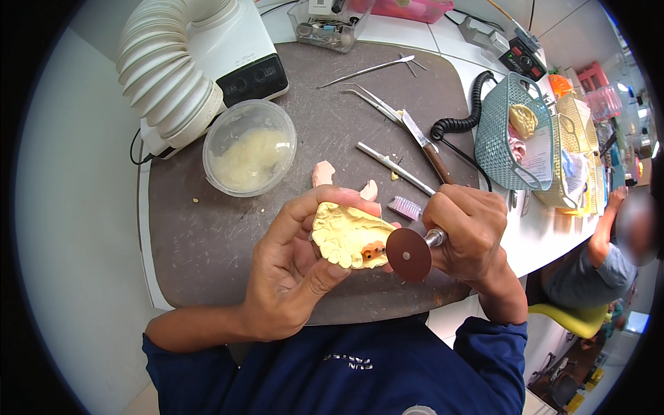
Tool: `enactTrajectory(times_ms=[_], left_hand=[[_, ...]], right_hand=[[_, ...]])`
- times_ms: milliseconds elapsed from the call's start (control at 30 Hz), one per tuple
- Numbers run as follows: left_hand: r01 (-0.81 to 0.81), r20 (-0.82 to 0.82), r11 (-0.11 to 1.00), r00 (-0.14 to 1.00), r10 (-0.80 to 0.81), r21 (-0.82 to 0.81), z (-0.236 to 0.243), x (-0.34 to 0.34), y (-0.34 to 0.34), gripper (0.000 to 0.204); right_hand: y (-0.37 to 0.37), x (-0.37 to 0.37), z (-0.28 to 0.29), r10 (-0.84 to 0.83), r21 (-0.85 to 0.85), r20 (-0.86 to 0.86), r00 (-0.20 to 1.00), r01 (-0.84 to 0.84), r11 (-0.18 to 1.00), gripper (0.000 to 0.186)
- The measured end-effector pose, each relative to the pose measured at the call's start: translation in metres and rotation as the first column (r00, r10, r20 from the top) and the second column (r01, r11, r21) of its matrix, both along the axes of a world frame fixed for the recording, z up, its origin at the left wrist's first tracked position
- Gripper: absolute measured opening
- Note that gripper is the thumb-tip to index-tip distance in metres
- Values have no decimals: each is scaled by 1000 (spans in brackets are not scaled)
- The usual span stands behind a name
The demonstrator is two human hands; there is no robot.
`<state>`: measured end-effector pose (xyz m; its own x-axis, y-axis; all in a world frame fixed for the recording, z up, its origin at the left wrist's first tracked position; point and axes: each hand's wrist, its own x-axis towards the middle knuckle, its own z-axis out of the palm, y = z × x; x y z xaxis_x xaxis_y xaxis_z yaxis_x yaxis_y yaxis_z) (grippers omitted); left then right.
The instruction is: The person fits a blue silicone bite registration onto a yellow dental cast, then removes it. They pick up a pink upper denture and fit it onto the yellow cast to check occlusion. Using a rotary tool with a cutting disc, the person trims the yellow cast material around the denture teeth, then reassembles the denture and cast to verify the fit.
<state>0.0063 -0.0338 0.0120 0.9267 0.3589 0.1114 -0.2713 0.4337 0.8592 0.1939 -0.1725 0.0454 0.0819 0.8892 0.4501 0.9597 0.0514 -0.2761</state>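
Note:
In my left hand point(294, 266) is a yellow plaster dental model point(342, 232), gripped between thumb and fingers with its row of teeth showing. An orange-brown patch with small dark holes marks the model's right end. My right hand point(463, 232) is closed round a rotary handpiece point(435, 238), most of it hidden by the fingers. The handpiece carries a dark red-brown disc point(408, 256), which overlaps the model's right end in this view; whether they touch I cannot tell. Just beyond the hands lie pink pieces point(323, 173) and a small ribbed clear-purple piece point(404, 207).
A clear tub point(250, 149) with yellowish contents stands left, beside a white hose unit point(169, 76). Tweezers point(373, 102), a wooden-handled knife point(425, 142) and a metal rod point(394, 168) lie on the brown mat point(207, 270). Right are a coiled cord point(460, 124) and blue basket point(498, 131); a person point(588, 270) sits beyond.

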Motion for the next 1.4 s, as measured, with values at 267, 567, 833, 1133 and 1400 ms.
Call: enactTrajectory(times_ms=[267,567,833,1133,1400], left_hand=[[-17,-1,1000,1000,17,-2,1,0,-1,58],[-13,-5,1000,1000,13,3,0,-1,-2,58],[7,14,997,1000,-8,82,-1,-2,1,57],[21,13,1000,1000,-22,19,3,1,2,57],[24,26,1000,999,-24,-2,1,1,0,57]], right_hand=[[0,-1,1,1,-16,-14,1000,-1,1000,46],[0,-1,1,7,-12,-5,1000,-7,1000,48],[1,-1,1,11,-8,14,1000,-11,1000,49],[0,-1,0,-27,11,-4,1000,28,1000,48],[0,0,2,-9,-15,-31,999,9,1000,47]])
